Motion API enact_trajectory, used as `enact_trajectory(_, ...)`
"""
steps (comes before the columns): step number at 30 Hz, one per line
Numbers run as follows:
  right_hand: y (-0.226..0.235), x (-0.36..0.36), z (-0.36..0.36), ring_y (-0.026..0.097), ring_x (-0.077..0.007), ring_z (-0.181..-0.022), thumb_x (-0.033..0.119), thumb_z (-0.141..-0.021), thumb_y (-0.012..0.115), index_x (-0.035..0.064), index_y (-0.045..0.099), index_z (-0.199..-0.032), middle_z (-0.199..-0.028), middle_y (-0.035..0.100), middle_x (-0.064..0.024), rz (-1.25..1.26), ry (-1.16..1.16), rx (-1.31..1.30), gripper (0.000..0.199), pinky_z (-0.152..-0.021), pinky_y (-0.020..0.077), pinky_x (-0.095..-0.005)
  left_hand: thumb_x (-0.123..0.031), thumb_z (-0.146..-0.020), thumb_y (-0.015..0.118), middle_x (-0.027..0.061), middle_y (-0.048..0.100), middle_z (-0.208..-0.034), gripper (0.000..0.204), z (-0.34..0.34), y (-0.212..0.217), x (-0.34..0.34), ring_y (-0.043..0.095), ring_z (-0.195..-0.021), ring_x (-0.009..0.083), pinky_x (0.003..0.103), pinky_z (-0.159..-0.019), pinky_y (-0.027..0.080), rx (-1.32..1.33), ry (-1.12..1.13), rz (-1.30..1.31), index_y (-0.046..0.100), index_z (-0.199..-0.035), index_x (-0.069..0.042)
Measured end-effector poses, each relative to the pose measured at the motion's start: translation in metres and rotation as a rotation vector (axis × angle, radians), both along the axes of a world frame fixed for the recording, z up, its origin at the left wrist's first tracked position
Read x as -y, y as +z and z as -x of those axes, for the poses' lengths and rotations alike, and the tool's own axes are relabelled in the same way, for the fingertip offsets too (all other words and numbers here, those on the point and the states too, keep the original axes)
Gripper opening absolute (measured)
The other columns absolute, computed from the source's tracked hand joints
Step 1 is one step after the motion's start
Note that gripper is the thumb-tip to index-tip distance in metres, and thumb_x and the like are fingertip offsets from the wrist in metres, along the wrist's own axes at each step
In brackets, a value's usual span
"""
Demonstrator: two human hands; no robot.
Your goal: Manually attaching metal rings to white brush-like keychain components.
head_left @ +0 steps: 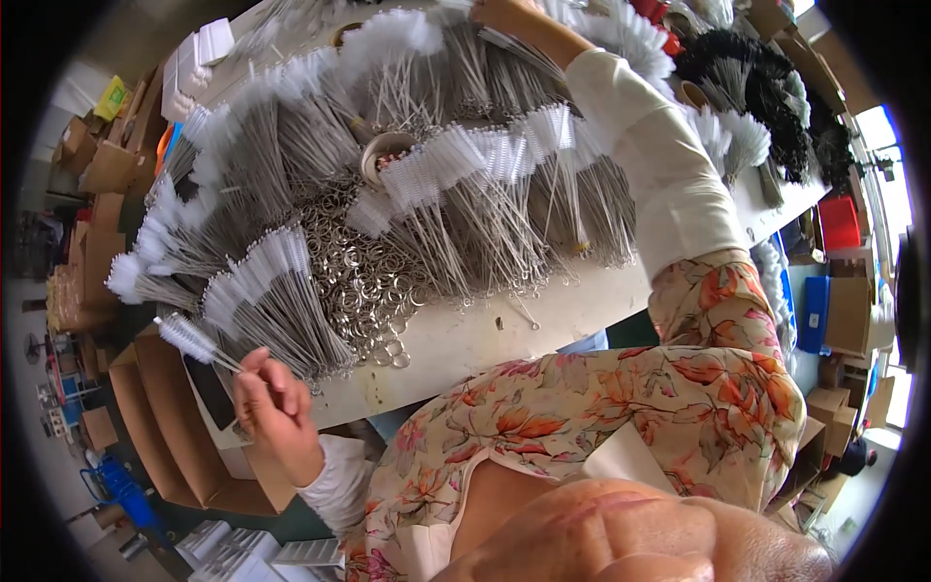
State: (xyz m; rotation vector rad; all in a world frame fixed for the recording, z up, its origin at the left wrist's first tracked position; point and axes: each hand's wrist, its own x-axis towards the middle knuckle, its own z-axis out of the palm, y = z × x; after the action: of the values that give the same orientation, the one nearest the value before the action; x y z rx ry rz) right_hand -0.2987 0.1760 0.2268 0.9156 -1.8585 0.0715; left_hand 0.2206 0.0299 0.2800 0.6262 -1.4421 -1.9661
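Observation:
My left hand (pixel 274 405) is at the lower left, below the table edge, its fingers pinched on the wire stem of a small white-bristled tube brush (pixel 186 338) that points up and left. My right arm in a white sleeve stretches across the table to the far side. There my right hand (pixel 506 14) rests among the white brushes (pixel 456 155); its fingers are partly cut off by the frame edge, so its grip is hidden. Fanned bundles of these wire brushes cover the white table (pixel 485 335). A heap of metal key rings (pixel 369 286) lies between them.
A round open container (pixel 385 152) stands among the brushes. Black-bristled brushes (pixel 766 82) are piled at the far right. Brown cardboard boxes (pixel 160 427) stand left of the table. A red bin (pixel 839 223) and blue bins (pixel 815 310) are on the right.

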Motion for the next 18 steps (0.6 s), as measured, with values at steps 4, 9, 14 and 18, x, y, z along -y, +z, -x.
enact_trajectory(4,-0.012,0.021,-0.017,0.053,-0.0263,-0.075,0.012,-0.073,0.058,0.0069,0.056,-0.074,-0.074,0.055,-0.0087,0.227,-0.206,-0.222,0.006,-0.068,0.0459,-0.0368,-0.029,-0.094,0.048,0.0012,0.045,-0.068,0.032,-0.008,-0.021,-0.005,0.029,-0.045,0.0023,0.016,-0.037,0.021,-0.044,-0.047,0.019,0.058,-0.101,0.000)
enact_trajectory(9,0.005,0.034,-0.010,0.054,-0.0251,-0.078,0.013,-0.075,0.058,0.0071,0.057,-0.077,-0.076,0.056,-0.0081,0.237,-0.047,0.236,0.007,-0.069,0.0462,-0.0370,-0.023,-0.095,0.048,0.0021,0.047,-0.067,0.028,-0.017,-0.030,-0.007,0.028,-0.047,0.0023,0.017,-0.040,0.021,0.021,0.002,-0.047,0.059,-0.098,0.002)
enact_trajectory(14,0.018,0.015,0.011,0.054,-0.0236,-0.082,0.015,-0.076,0.058,0.0075,0.057,-0.081,-0.078,0.057,-0.0073,0.232,0.085,0.811,0.008,-0.072,0.0465,-0.0373,-0.023,-0.094,0.049,0.0024,0.049,-0.069,0.029,-0.012,-0.046,-0.008,0.032,-0.052,0.0029,0.017,-0.046,0.026,-0.007,0.018,-0.036,0.061,-0.095,0.004)
enact_trajectory(18,0.039,-0.013,0.039,0.055,-0.0223,-0.085,0.016,-0.078,0.057,0.0078,0.058,-0.084,-0.079,0.057,-0.0066,0.237,0.168,1.262,0.010,-0.073,0.0468,-0.0376,-0.021,-0.093,0.050,0.0024,0.051,-0.070,0.029,-0.006,-0.054,0.000,0.034,-0.058,0.0036,0.017,-0.051,0.029,-0.016,0.010,0.036,0.062,-0.094,0.005)
